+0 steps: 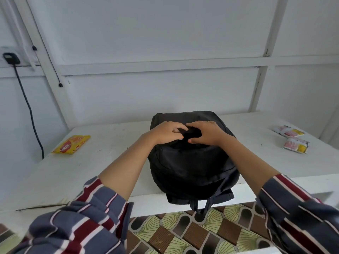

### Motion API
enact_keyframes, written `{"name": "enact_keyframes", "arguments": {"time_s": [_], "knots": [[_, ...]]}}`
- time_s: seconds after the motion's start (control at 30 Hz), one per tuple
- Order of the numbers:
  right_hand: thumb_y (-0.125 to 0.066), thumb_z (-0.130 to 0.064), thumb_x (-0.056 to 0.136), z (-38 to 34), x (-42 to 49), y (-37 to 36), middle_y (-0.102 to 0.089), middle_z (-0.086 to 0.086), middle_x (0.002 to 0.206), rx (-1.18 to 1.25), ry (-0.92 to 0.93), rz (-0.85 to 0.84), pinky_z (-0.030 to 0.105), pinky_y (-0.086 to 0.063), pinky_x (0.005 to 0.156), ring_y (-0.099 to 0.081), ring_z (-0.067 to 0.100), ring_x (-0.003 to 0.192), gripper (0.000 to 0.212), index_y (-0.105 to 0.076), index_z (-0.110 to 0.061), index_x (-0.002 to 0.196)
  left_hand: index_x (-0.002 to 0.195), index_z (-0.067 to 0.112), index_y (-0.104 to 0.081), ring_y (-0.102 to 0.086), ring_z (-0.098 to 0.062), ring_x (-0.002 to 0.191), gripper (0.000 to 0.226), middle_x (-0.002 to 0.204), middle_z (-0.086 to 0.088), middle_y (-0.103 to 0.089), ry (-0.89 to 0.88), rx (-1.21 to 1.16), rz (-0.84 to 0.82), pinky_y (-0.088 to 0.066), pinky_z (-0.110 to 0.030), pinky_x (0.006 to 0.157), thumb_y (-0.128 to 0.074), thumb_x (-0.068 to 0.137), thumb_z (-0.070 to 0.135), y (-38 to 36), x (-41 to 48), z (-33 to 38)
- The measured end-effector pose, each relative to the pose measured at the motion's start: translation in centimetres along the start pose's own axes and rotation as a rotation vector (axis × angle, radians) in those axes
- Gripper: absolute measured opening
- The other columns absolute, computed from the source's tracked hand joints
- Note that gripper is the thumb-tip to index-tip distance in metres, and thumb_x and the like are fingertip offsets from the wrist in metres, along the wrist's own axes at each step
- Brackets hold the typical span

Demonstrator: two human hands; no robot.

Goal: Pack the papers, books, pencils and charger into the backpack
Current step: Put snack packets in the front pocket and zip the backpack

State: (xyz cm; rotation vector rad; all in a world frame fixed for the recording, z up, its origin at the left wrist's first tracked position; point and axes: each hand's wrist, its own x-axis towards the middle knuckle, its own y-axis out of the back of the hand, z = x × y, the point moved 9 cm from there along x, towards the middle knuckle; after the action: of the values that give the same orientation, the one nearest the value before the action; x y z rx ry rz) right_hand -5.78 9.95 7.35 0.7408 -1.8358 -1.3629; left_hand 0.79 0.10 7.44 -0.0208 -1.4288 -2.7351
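Observation:
A black backpack [192, 162] lies flat on the white table [91, 171], its straps hanging over the front edge. Both my hands are on its upper part. My left hand [166, 132] has curled fingers that pinch the dark fabric near the middle. My right hand [206, 132] faces it, fingers and thumb curled round the same fold of fabric. What sits between the fingers is too dark to make out. A black charger [11, 58] is plugged into a wall socket at the far left, its cable [30, 110] hanging down. No papers, books or pencils show.
A yellow snack packet [70, 144] lies on the table's left part. Two small pink and yellow packets [291, 139] lie at the right. A white panelled wall stands behind the table. Patterned floor tiles [183, 231] show below the front edge.

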Motion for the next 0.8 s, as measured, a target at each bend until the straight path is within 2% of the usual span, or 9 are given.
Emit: {"name": "enact_keyframes", "arguments": {"time_s": [0.13, 0.2, 0.27, 0.3, 0.37, 0.43, 0.57, 0.8], "knots": [[-0.059, -0.036, 0.088, 0.5, -1.1, -0.6, -0.036, -0.005, 0.148, 0.069, -0.001, -0.049, 0.038, -0.011, 0.115, -0.029, 0.012, 0.138, 0.051, -0.046, -0.023, 0.136, 0.107, 0.031, -0.067, -0.058, -0.012, 0.106, 0.023, 0.11, 0.008, -0.067, 0.022, 0.186, -0.004, -0.044, -0.033, 0.094, -0.054, 0.089, 0.036, -0.5, 0.4, 1.1], [-0.059, -0.03, 0.089, 0.8, -1.9, 0.1, -0.04, -0.004, 0.146, 0.179, -0.004, 0.017, 0.031, -0.015, 0.113, -0.033, 0.011, 0.136, 0.045, -0.051, -0.021, 0.132, 0.086, 0.028, -0.069, -0.059, -0.013, 0.091, 0.023, 0.091, 0.008, -0.066, 0.036, 0.219, -0.001, -0.046, -0.034, 0.081, -0.051, 0.09, 0.042, -0.7, 0.9, 1.9], [-0.06, -0.025, 0.089, 1.5, -2.9, 1.3, -0.046, -0.003, 0.141, 0.278, -0.028, 0.096, 0.021, -0.023, 0.106, -0.039, 0.011, 0.131, 0.039, -0.057, -0.019, 0.127, 0.068, 0.019, -0.063, -0.056, -0.014, 0.072, 0.037, 0.069, 0.005, -0.057, 0.019, 0.238, 0.059, -0.04, -0.03, 0.067, -0.049, 0.091, 0.044, -0.6, 1.3, 3.1], [-0.06, -0.022, 0.089, 2.0, -3.4, 2.0, -0.049, -0.002, 0.139, 0.309, -0.044, 0.132, 0.019, -0.025, 0.104, -0.042, 0.011, 0.129, 0.035, -0.06, -0.018, 0.124, 0.07, 0.015, -0.064, -0.056, -0.016, 0.071, 0.04, 0.069, 0.002, -0.057, -0.002, 0.243, 0.113, -0.039, -0.03, 0.065, -0.048, 0.091, 0.045, -0.5, 1.6, 3.9], [-0.06, -0.016, 0.089, 3.4, -4.6, 3.4, -0.055, -0.001, 0.132, 0.383, -0.089, 0.199, 0.017, -0.028, 0.101, -0.047, 0.012, 0.124, 0.03, -0.064, -0.016, 0.119, 0.079, 0.013, -0.067, -0.058, -0.018, 0.079, 0.039, 0.083, -0.002, -0.061, -0.074, 0.236, 0.217, -0.042, -0.032, 0.068, -0.048, 0.091, 0.044, -0.6, 2.0, 6.0], [-0.06, -0.012, 0.088, 5.4, -5.9, 4.9, -0.06, 0.0, 0.126, 0.442, -0.15, 0.272, 0.018, -0.032, 0.097, -0.052, 0.013, 0.119, 0.028, -0.065, -0.014, 0.116, 0.083, 0.016, -0.068, -0.055, -0.016, 0.083, 0.032, 0.089, 0.003, -0.058, -0.168, 0.196, 0.245, -0.043, -0.033, 0.073, -0.049, 0.091, 0.04, -1.4, 2.6, 8.7], [-0.06, -0.014, 0.089, 10.6, -8.8, 6.9, -0.061, 0.002, 0.124, 0.368, -0.263, 0.315, 0.02, -0.036, 0.091, -0.056, 0.018, 0.113, 0.029, -0.064, -0.013, 0.118, 0.093, 0.026, -0.07, -0.054, -0.009, 0.088, 0.02, 0.091, 0.013, -0.054, -0.292, 0.126, 0.176, -0.042, -0.029, 0.074, -0.054, 0.089, 0.037, -4.8, 5.0, 13.4], [-0.063, -0.015, 0.087, 22.3, -14.7, 8.4, -0.062, 0.007, 0.123, 0.313, -0.472, 0.317, 0.035, -0.044, 0.099, -0.058, 0.022, 0.112, 0.028, -0.065, -0.013, 0.115, 0.103, 0.024, -0.068, -0.053, -0.011, 0.095, 0.023, 0.108, 0.007, -0.06, -0.341, 0.082, 0.06, -0.04, -0.028, 0.078, -0.057, 0.087, 0.037, -12.5, 11.8, 19.7]]}}
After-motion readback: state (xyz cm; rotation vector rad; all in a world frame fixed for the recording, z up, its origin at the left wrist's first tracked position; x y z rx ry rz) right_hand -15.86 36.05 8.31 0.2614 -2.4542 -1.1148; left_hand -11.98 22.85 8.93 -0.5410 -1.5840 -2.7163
